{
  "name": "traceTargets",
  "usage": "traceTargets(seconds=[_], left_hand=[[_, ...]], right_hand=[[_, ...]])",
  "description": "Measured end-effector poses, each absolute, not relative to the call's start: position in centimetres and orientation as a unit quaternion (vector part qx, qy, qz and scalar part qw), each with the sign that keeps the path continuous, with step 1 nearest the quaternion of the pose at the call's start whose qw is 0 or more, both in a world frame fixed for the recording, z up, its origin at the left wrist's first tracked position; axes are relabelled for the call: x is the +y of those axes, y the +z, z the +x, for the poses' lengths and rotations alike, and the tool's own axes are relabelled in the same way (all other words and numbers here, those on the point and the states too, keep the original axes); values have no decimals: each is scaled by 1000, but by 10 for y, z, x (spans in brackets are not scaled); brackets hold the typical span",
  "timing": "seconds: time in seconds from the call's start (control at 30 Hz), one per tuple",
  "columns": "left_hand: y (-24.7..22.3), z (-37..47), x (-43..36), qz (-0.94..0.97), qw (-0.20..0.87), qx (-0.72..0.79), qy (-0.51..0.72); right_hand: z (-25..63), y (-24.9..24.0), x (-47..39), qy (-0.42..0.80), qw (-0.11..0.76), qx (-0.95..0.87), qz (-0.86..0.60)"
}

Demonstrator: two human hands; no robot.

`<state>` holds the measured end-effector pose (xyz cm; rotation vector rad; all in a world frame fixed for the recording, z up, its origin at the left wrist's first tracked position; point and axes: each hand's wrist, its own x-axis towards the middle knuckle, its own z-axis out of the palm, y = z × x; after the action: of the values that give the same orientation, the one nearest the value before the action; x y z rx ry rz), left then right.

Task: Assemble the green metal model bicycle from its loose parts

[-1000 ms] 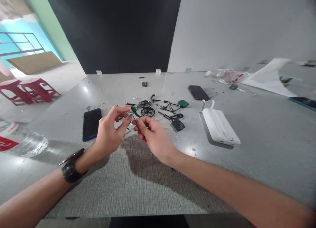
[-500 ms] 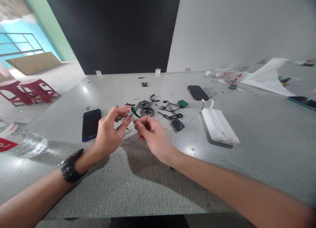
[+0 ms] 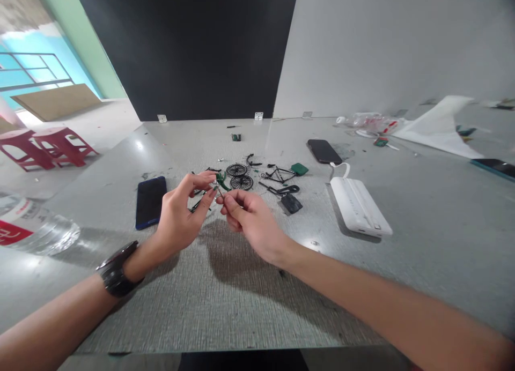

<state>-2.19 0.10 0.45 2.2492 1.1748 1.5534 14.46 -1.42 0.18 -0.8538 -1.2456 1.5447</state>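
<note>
My left hand (image 3: pixel 183 205) is closed in a pinch, thumb and fingertips meeting at a tiny silvery piece (image 3: pixel 215 184) too small to name. My right hand (image 3: pixel 251 218) pinches a thin metal rod (image 3: pixel 220 192), whose tip points at that piece. Just behind the fingertips shows a curved green part (image 3: pixel 223 183); whether it is held or lies on the table I cannot tell. Two small spoked wheels (image 3: pixel 241 183) lie beyond my hands. To their right are a miniature black bicycle frame (image 3: pixel 279 174) and a black fork-like part (image 3: pixel 281 188). Dark pieces are partly hidden behind my left hand.
A blue-edged phone (image 3: pixel 150 202) lies left of my left hand, near a water bottle (image 3: pixel 36 226). On the right, a white power bank (image 3: pixel 360 206) is cabled to a dark phone (image 3: pixel 324 151). Green (image 3: pixel 299 169) and black (image 3: pixel 290 203) small pieces lie between.
Both hands keep their pinch at nearly the same spot, with only slight finger movement. The whole view has shifted a little.
</note>
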Motion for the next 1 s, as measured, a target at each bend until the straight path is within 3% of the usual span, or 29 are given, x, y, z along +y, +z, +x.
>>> traceTargets(seconds=[0.17,0.6,1.0], left_hand=[[6,-22,2,753,83,400,516],[4,-22,3,752,89,416,503],[6,-22,2,756,86,401,510]], right_hand=[[147,5,-12,664,456,-499,-321],[149,1,-12,547,482,-565,-386],[152,8,-9,668,457,-489,-325]])
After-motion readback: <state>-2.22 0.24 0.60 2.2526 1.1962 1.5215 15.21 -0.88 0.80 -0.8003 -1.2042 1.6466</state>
